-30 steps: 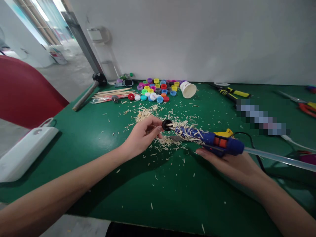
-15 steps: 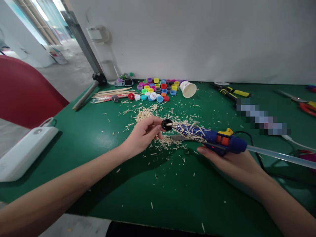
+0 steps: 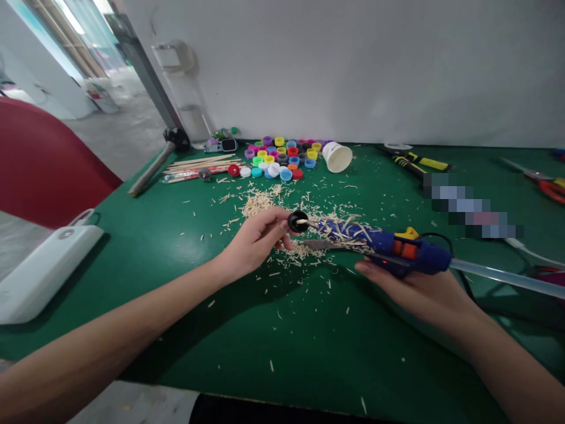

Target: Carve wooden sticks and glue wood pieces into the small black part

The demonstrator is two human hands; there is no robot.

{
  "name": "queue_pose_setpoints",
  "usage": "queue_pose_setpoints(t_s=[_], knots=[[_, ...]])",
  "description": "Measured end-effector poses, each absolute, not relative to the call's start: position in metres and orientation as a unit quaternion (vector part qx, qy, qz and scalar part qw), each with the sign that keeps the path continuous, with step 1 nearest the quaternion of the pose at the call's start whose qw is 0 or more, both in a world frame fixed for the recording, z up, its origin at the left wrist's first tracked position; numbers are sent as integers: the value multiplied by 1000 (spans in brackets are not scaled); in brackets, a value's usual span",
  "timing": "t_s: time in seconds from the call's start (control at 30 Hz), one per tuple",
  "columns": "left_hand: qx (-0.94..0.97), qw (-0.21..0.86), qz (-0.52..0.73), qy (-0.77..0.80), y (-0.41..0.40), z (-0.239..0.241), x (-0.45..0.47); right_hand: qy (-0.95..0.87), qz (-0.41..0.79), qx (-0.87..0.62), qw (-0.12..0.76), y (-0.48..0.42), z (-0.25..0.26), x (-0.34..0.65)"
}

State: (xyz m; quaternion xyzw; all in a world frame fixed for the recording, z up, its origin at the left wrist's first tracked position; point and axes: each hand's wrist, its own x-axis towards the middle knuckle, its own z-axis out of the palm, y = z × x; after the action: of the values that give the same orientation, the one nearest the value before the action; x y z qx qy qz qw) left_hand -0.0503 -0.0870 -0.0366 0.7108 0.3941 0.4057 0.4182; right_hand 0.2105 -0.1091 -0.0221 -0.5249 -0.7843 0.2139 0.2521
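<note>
My left hand [image 3: 262, 237] pinches a black bottle cap [image 3: 298, 221] with its opening turned partly toward me. A pale wooden tip shows inside the cap. My right hand [image 3: 419, 294] is wrapped round a blue hot glue gun [image 3: 379, 244] with a yellow and orange top and a small red light. Its nozzle points left at the cap, very close to it; I cannot tell if they touch. Wood shavings cling to the gun's front, and a clear glue stick [image 3: 503, 275] juts from its back. A knife blade [image 3: 324, 244] lies below the nozzle among shavings.
Wood shavings [image 3: 260, 202] litter the green table [image 3: 229, 359]. Behind are colourful bottle caps [image 3: 286, 175], a tipped paper cup [image 3: 338, 157], wooden sticks [image 3: 205, 160] and a hammer [image 3: 154, 168]. Pliers [image 3: 410, 168] and scissors [image 3: 547, 185] lie right, a white box-shaped device [image 3: 48, 274] left.
The glue gun and my right hand have shifted slightly to the right. My left hand keeps the cap almost in the same place at the nozzle.
</note>
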Motion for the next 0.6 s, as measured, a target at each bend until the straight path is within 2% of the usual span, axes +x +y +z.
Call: queue_pose_setpoints(t_s=[0.13,0.4,0.6], knots=[[714,425,401,386,-87,-37,-51,-765,199,-546,279,-110,-23,210],[703,446,405,379,-88,-34,-49,-775,205,-535,267,-108,-24,212],[699,460,407,366,-87,-35,-49,-773,212,-522,291,-110,-23,211]])
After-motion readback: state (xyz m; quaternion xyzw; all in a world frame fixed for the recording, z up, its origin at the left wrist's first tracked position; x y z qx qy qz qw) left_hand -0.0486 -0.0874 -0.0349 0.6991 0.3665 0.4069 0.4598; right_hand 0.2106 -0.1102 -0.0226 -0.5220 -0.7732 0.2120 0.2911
